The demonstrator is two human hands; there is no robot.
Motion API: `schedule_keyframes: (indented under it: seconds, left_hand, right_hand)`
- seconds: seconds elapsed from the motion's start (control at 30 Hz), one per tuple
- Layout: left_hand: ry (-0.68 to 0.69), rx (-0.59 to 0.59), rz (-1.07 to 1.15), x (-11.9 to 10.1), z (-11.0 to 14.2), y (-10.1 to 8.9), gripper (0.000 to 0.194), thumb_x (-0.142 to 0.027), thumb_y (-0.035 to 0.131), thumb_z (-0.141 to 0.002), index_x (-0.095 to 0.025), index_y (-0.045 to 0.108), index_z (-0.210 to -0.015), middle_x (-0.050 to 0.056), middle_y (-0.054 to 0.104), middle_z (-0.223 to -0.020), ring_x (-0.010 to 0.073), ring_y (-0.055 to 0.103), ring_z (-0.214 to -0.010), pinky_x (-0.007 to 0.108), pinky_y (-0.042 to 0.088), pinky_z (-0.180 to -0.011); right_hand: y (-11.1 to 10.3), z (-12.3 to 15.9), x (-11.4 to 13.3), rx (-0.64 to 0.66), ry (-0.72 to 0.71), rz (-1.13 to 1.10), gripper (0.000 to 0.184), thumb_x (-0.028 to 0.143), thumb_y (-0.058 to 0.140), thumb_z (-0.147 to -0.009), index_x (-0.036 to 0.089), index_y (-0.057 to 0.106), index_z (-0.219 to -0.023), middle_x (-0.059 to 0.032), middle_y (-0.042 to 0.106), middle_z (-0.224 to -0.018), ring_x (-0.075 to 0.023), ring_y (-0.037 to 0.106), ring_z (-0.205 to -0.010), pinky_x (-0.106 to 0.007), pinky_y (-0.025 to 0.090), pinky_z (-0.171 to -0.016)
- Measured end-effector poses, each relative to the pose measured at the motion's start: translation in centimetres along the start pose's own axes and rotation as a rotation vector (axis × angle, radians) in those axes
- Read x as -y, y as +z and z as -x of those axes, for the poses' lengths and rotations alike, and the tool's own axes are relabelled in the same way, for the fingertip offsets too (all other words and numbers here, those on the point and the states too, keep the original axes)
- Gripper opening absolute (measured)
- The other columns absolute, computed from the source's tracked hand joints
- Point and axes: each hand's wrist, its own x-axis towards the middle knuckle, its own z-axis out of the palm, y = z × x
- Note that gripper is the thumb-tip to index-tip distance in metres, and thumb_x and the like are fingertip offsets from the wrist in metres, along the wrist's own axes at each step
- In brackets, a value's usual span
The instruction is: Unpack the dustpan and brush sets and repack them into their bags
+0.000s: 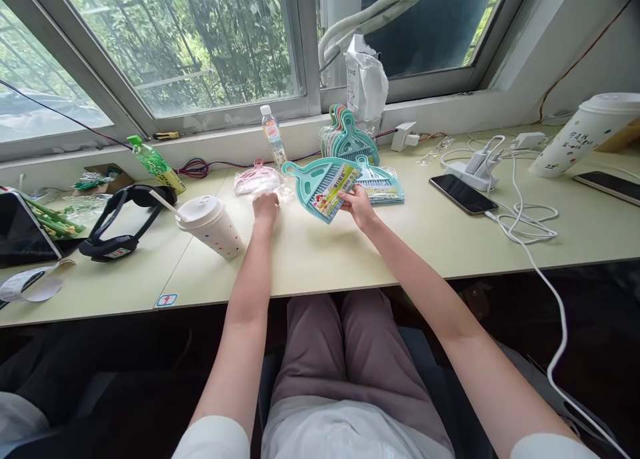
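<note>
In my right hand (pixel 356 207) is a mint-green dustpan (pixel 305 186) with a small brush and a printed card (pixel 334 191) on it, tilted above the table. The thumb and fingers grip its right edge, and its handle points left. My left hand (pixel 266 207) is closed, low over the table; whatever it may hold is hidden. Just behind that hand lie clear plastic bags (pixel 257 180) with a pink handle showing. Beyond the held dustpan, a bagged dustpan set (pixel 383 184) lies flat, and a stack of dustpans (pixel 353 142) in several colours stands against the wall.
A lidded cup (pixel 213 226) with a straw stands left of my left forearm, near a black headset (pixel 120 226). Bottles (pixel 273 136) stand along the back. At right are a phone (pixel 463 194), a white charger (pixel 473 176), cables and a large cup (pixel 583 136).
</note>
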Motion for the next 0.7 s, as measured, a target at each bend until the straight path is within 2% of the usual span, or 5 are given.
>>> schedule_keyframes:
  seconds: [0.1, 0.2, 0.4, 0.57, 0.7]
  left_hand:
    - [0.081, -0.193, 0.034, -0.2, -0.1, -0.2, 0.031, 0.000, 0.048, -0.081, -0.019, 0.071, -0.071, 0.009, 0.063, -0.076, 0.0288, 0.059, -0.118, 0.061, 0.008, -0.130]
    - [0.046, -0.227, 0.038, 1.0, 0.2, 0.1, 0.027, 0.002, 0.050, -0.078, -0.018, 0.068, -0.072, 0.011, 0.066, -0.088, 0.0322, 0.046, -0.135, 0.070, -0.011, -0.124]
    - [-0.187, -0.245, -0.005, 1.4, 0.5, 1.0, 0.041, -0.008, 0.041, -0.089, -0.014, 0.064, -0.123, 0.021, 0.060, -0.134, 0.0357, 0.043, -0.141, 0.069, 0.003, -0.124]
    - [0.103, 0.050, 0.192, -2.0, 0.5, 2.5, 0.067, -0.036, 0.050, -0.095, -0.016, 0.034, -0.156, 0.021, 0.037, -0.161, 0.0344, 0.030, -0.153, 0.059, 0.017, -0.125]
    - [0.155, 0.098, 0.058, -2.9, 0.7, 2.7, 0.059, -0.037, 0.049, -0.095, -0.019, 0.048, -0.151, 0.020, 0.053, -0.147, 0.0370, 0.044, -0.143, 0.064, 0.008, -0.125]
  right_hand:
    - [-0.3, -0.1, -0.2, 0.002, 0.005, -0.020, 0.023, 0.023, 0.071, -0.080, 0.024, 0.057, -0.099, -0.0014, 0.076, -0.098, -0.0214, 0.076, -0.094, -0.048, 0.063, -0.097]
    - [-0.4, -0.2, -0.2, -0.019, 0.007, -0.035, 0.023, 0.018, 0.068, -0.080, 0.024, 0.056, -0.099, -0.0006, 0.077, -0.098, -0.0205, 0.076, -0.093, -0.047, 0.063, -0.096]
    - [-0.1, 0.2, 0.1, -0.048, 0.034, 0.000, 0.024, 0.016, 0.069, -0.079, 0.024, 0.056, -0.098, -0.0021, 0.076, -0.095, -0.0216, 0.077, -0.092, -0.048, 0.064, -0.094]
    - [0.2, 0.4, 0.1, -0.043, 0.064, 0.029, 0.019, 0.015, 0.066, -0.080, 0.024, 0.058, -0.096, -0.0018, 0.076, -0.092, -0.0209, 0.076, -0.089, -0.049, 0.063, -0.096]
    - [0.3, 0.5, 0.0, -0.026, 0.068, 0.049, 0.022, 0.016, 0.068, -0.079, 0.024, 0.060, -0.098, -0.0018, 0.076, -0.093, -0.0209, 0.076, -0.088, -0.050, 0.063, -0.096]
